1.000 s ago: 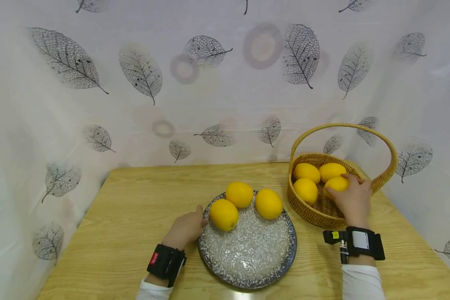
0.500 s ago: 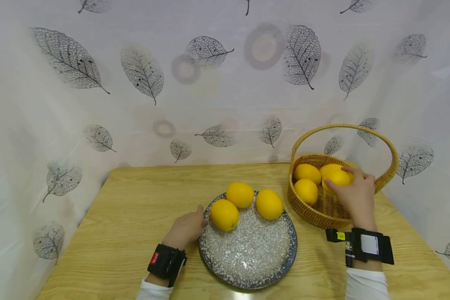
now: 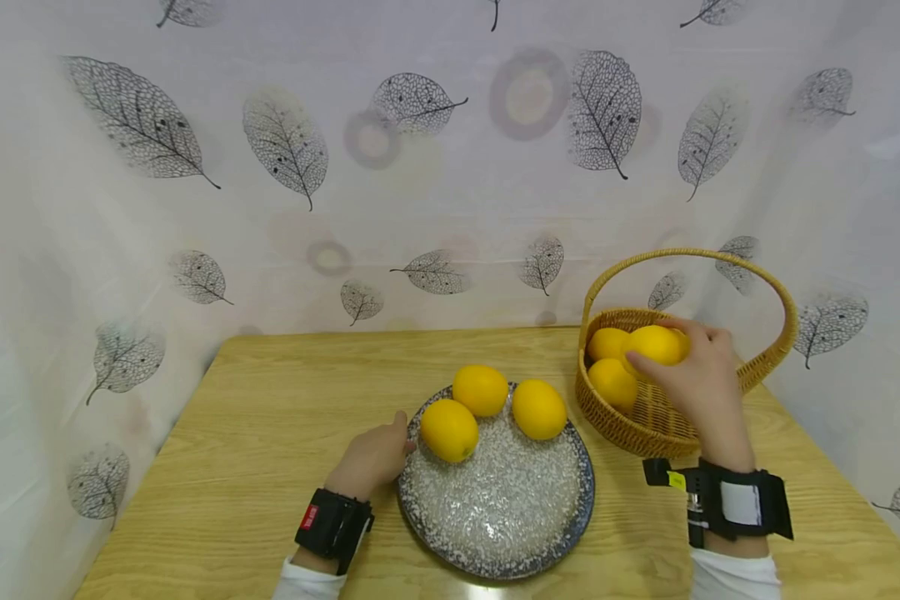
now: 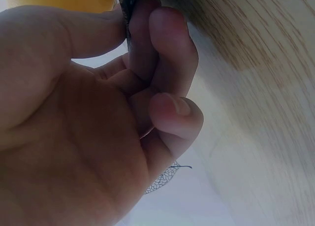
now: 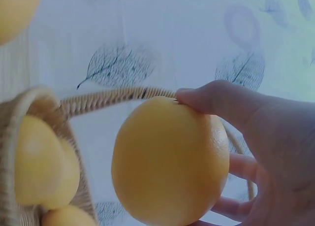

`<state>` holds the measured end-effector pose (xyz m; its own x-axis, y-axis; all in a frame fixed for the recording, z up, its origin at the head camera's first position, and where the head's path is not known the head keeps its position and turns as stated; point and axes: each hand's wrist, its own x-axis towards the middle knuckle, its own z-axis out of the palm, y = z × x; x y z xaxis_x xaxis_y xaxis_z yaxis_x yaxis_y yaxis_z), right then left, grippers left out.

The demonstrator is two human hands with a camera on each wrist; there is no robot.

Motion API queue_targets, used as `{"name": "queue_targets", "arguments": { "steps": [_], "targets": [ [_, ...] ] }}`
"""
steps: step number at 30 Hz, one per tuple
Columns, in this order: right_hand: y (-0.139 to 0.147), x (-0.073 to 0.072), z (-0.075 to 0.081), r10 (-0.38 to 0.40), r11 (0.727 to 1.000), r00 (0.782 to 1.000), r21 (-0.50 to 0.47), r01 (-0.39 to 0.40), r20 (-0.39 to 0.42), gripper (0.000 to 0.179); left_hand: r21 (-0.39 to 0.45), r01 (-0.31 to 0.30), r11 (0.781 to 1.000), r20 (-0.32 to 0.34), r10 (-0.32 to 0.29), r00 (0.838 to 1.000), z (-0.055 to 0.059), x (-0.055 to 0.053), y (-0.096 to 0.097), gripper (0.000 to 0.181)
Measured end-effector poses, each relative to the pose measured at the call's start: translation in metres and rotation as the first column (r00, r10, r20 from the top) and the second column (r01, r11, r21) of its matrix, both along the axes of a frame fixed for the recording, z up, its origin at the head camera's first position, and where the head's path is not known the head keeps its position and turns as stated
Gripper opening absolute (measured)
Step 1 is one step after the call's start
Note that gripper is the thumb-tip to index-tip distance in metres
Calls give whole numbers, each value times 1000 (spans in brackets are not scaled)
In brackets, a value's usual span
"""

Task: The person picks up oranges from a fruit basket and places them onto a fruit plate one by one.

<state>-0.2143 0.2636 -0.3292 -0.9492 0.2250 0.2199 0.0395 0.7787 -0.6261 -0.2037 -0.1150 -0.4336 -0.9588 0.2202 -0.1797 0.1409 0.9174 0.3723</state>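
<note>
My left hand [image 3: 375, 458] pinches the left rim of a round speckled grey plate [image 3: 495, 500] with a dark edge; in the left wrist view the plate's edge [image 4: 128, 9] sits between thumb and curled fingers. Three yellow lemons lie toward the plate's back, among them a front-left lemon [image 3: 450, 431] and a right lemon [image 3: 539, 409]. Over the wicker basket [image 3: 630, 429], my right hand [image 3: 701, 383] grips a lemon [image 5: 170, 162] between thumb and fingers, raised above the basket floor. Other lemons, such as the front one [image 3: 613, 383], stay inside, partly hidden behind the held one.
The basket's tall arched handle [image 3: 682, 251] rises over its opening, close to my right hand. A light wooden table [image 3: 292, 383] carries everything. Behind it hangs a pale curtain [image 3: 450, 192] with a leaf print.
My right hand has lifted the lemon from the basket floor and moved it up and slightly left, over the other lemons. The left hand and the plate stay in place.
</note>
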Motion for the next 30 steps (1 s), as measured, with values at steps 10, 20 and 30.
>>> {"name": "queue_targets", "arguments": {
  "steps": [10,20,30],
  "targets": [
    [-41,5,10,167,986,986,26,-167,22,75,0,-10,1000,12,10,1000,0,0,1,57],
    [-75,5,4,278,957,957,67,-284,83,70,4,-7,1000,14,7,1000,1,0,1,57],
    [-111,10,-6,396,905,906,104,-412,146,62,14,2,1000,10,-2,1000,8,4,2,55]
  ]
}}
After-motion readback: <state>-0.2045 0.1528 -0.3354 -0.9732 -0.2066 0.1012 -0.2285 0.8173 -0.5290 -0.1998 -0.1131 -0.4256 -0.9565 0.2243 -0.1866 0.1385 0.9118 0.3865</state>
